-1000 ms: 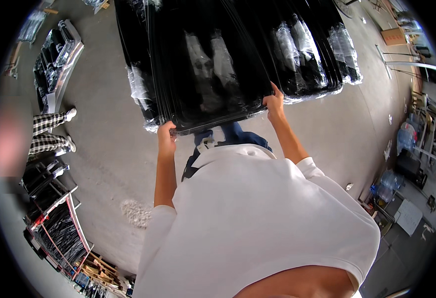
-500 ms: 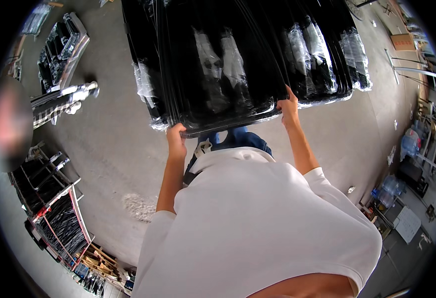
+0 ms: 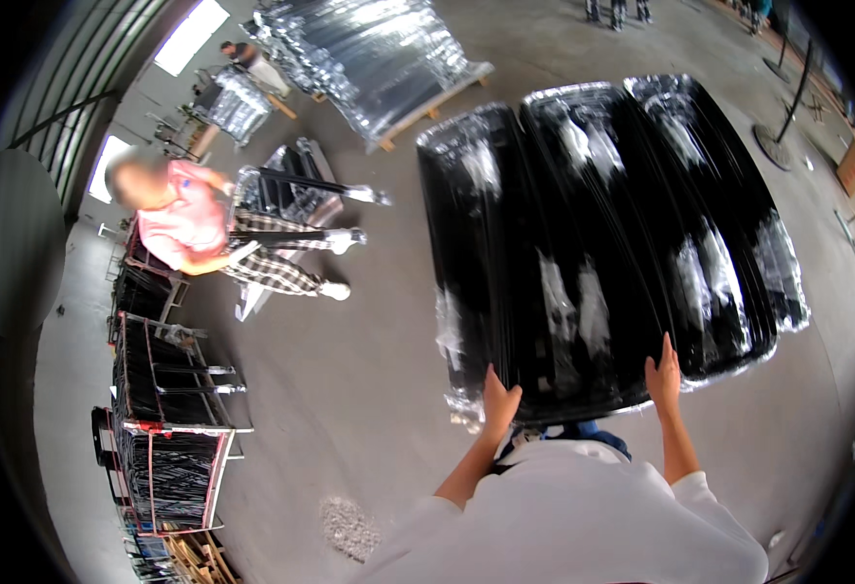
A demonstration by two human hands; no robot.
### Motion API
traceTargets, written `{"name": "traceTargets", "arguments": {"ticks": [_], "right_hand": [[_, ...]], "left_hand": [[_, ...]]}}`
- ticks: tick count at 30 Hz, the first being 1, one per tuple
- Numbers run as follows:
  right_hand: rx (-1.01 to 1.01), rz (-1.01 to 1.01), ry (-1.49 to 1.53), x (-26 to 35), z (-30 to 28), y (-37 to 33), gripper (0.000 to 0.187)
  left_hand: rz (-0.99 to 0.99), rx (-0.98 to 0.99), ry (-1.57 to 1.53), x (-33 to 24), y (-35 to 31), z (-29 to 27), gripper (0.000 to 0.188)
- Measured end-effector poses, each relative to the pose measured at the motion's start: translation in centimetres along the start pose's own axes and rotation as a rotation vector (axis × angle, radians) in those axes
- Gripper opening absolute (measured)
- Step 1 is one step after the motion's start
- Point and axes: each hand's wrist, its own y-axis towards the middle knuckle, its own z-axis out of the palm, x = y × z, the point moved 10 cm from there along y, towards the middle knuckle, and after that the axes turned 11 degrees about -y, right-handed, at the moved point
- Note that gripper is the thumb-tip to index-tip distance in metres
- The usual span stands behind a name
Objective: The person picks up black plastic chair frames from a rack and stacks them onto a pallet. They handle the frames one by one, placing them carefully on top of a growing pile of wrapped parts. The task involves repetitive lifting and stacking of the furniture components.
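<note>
While the film-wrapped black middle stack [image 3: 588, 248] lies ahead, long axis running away from the body | left hand [image 3: 501, 401] at its near-left corner, right hand [image 3: 665, 375] near-right, neither clearly nearer | both part-open, fingers extended, thumbs apart; grip unclear | neighbouring wrapped stacks [image 3: 461, 253] flank it.

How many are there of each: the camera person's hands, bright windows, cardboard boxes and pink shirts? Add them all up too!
Hands by the black bundles: 2, left hand and right hand
Bright windows: 2, upper window and lower window
Cardboard boxes: 1 box
Pink shirts: 1 shirt
Total: 6
</note>
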Motion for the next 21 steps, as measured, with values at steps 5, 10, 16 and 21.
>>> {"name": "traceTargets", "arguments": {"ticks": [5, 10, 16, 21], "right_hand": [[0.164, 0.114, 0.257, -4.8, 3.7, 1.4, 0.050], [0.281, 0.236, 0.302, -8.5, 7.5, 3.0, 0.044], [0.120, 0.232, 0.047, -6.0, 3.3, 2.1, 0.048], [0.060, 0.102, -0.092, -3.0, 1.9, 1.8, 0.045]], "left_hand": [[-0.260, 0.035, 0.038, 2.0, 0.6, -0.9, 0.057], [-0.183, -0.057, 0.137, 0.9, 0.8, -0.8, 0.051], [-0.117, 0.023, 0.179, 2.5, 2.3, 0.6, 0.049], [-0.160, -0.029, 0.315, 1.0, 2.4, 0.3, 0.042]]}}
